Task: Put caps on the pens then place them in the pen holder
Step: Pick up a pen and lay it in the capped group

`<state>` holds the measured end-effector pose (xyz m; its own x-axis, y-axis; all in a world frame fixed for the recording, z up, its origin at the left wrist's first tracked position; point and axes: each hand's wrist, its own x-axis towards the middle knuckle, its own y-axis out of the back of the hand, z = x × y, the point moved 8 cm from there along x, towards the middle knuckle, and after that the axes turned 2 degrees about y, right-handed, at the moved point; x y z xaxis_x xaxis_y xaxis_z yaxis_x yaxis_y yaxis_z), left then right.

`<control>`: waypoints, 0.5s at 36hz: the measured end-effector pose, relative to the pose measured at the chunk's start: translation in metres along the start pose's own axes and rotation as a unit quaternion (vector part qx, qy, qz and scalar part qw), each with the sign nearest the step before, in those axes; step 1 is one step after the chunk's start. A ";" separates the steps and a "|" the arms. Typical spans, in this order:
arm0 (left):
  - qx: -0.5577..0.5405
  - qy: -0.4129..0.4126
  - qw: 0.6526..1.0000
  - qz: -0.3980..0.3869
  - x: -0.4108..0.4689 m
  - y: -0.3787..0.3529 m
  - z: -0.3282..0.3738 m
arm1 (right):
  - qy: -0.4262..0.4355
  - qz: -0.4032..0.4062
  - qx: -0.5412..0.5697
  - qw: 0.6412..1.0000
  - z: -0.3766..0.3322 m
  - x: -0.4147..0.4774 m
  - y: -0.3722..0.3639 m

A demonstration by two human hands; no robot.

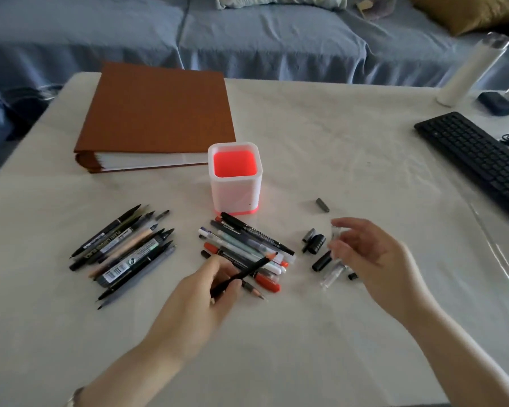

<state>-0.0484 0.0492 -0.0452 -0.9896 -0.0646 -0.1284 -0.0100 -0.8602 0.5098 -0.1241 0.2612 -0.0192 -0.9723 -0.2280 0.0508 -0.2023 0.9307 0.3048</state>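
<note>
While the pen holder (pixel 235 183), at 12 o'clock of the middle pile (pixel 241 242) on the table, shows no pen inside, we log capping as the step in hand.

- Left hand (pixel 197 292): curled round a thin black pen (pixel 256 266), its red tip bare and aimed at 2 o'clock.
- Right hand (pixel 370 257): fingers loosely spread over the loose caps (pixel 316 243) at 3 o'clock of that pile. We cannot tell whether it pinches a clear cap.
- Next, we judge: pick the matching cap, line it up with the tip and press it home.

Pens (pixel 244 248) before pen holder (pixel 235 179)
</note>
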 end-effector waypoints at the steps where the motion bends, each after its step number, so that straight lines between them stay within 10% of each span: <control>1: -0.004 -0.002 1.000 0.001 -0.002 0.001 0.001 | 0.010 -0.010 -0.002 1.000 -0.003 -0.001 -0.010; 18: 0.009 -0.029 1.000 -0.003 -0.015 0.011 -0.001 | 0.054 -0.164 -0.156 0.973 -0.011 -0.003 -0.070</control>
<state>-0.0336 0.0400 -0.0384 -0.9963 -0.0300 -0.0811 -0.0172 -0.8507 0.5254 -0.1054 0.1940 -0.0298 -0.8403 -0.5421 -0.0035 -0.4381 0.6752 0.5935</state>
